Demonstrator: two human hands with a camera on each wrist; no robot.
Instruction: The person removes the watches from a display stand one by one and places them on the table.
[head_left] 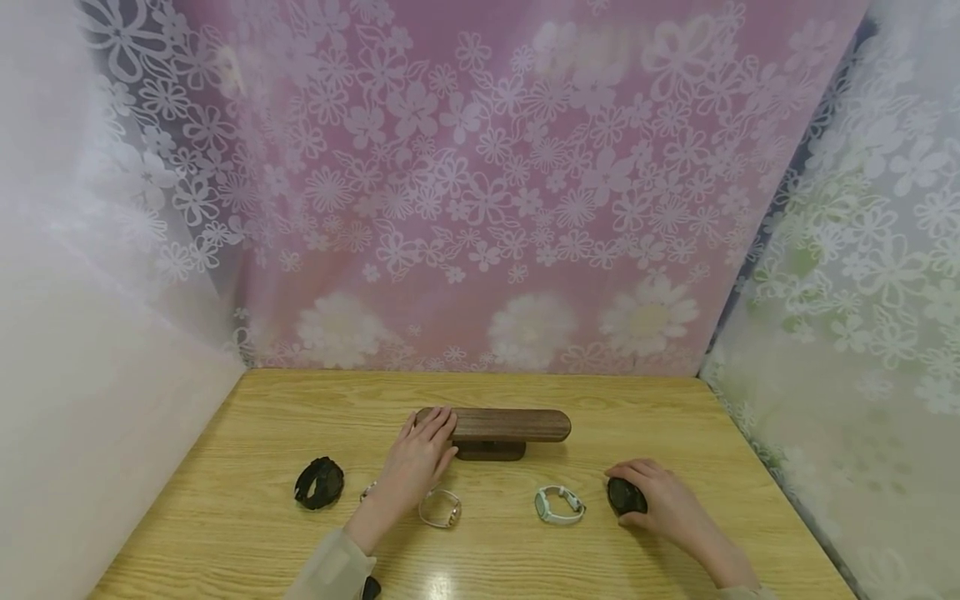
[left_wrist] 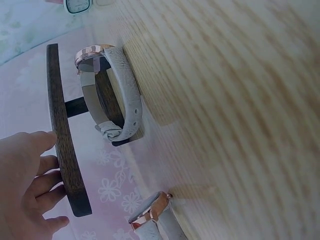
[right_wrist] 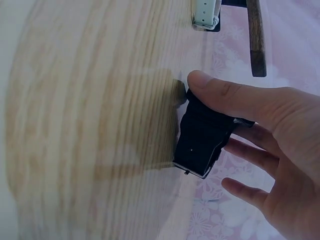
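A dark wooden display stand (head_left: pixel 517 425), a rounded bar on a short post and base, stands toward the back of the table. My left hand (head_left: pixel 420 462) rests on the left end of its bar; in the left wrist view the fingertips (left_wrist: pixel 45 182) lie along the bar's top. My right hand (head_left: pixel 667 504) pinches a black watch (head_left: pixel 626 497) at the right, thumb on one side and fingers on the other. In the right wrist view the black watch (right_wrist: pixel 202 137) is close over the table. A watch with a pale strap (left_wrist: pixel 131 95) lies below my left wrist.
Between the hands lies a mint-green watch (head_left: pixel 558 505). A black watch (head_left: pixel 318 483) lies at the left. Another watch (head_left: pixel 367 490) is mostly hidden behind the left wrist, and a black object (head_left: pixel 371 588) shows by the left sleeve. Flowered curtains (head_left: pixel 480 208) enclose the table.
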